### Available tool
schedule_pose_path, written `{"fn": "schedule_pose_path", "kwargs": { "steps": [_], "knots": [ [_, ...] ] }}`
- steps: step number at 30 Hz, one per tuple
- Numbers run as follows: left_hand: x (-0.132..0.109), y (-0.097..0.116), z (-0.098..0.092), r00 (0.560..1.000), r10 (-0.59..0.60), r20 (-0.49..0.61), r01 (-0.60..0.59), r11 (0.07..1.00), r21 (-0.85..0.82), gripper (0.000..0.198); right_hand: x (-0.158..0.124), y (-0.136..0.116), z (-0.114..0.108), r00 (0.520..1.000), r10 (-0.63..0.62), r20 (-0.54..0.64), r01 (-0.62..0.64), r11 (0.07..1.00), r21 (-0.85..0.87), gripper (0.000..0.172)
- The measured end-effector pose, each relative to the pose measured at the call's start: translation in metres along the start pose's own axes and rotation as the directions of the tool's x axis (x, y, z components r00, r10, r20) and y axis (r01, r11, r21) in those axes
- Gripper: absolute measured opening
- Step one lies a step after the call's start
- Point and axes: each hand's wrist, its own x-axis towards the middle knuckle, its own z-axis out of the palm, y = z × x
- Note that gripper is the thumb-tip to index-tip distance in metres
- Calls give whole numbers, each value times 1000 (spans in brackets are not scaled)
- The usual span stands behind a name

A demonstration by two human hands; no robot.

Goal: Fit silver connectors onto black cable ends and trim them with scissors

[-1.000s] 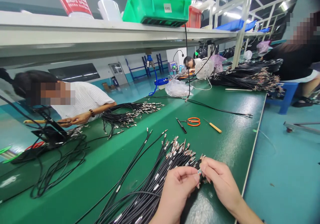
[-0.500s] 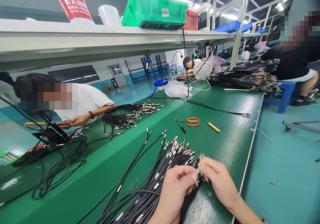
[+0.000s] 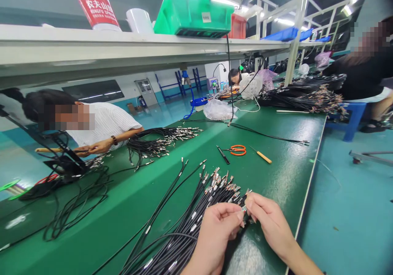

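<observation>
Pinching a black cable [image 3: 244, 210] narrow-gripped between left hand [image 3: 215, 238] and right hand [image 3: 270, 222], under Nongfu Spring bottle [image 3: 95, 5].

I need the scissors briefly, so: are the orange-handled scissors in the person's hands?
No, the orange-handled scissors lie on the green bench, apart from the left hand and right hand, which pinch a cable end.

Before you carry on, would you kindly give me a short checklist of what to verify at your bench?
1. Grip: the metal terminal pinched by the right hand, the left hand close against it: ok.
2. Terminal's crimp: cannot tell, fingers hide it.
3. Black cable bundle lying untangled: not ok, cables loop across each other near the left hand.
4. Orange-handled scissors lying on the green bench beyond the bundle: ok.
5. Wooden-handled tool beside the scissors: ok.
</observation>
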Motion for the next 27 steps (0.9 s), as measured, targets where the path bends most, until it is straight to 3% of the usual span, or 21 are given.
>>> {"fn": "schedule_pose_path", "kwargs": {
  "steps": [10,17,19,22,25,27],
  "knots": [
    [1,0,0,999,3,-32,-4,1000,-12,16,-3,-1,0,978,-209,-25,203,967,-153,34],
    [3,-3,-3,999,-21,45,23,999,-31,16,-4,-2,2,951,-309,-29,297,935,-194,30],
    [3,-3,-2,1000,-9,23,9,1000,-13,15,-3,-1,3,944,-326,-50,311,931,-192,28],
    [3,-3,-1,980,181,-85,-163,968,192,6,-4,0,2,957,-278,-77,267,955,-129,24],
    [3,-5,-2,878,471,-85,-385,800,460,7,-3,0,-1,989,-150,-12,150,989,-3,25],
    [3,-8,-4,818,571,-67,-458,718,525,11,-3,-2,-3,994,-88,65,82,993,81,26]
  ]
}}
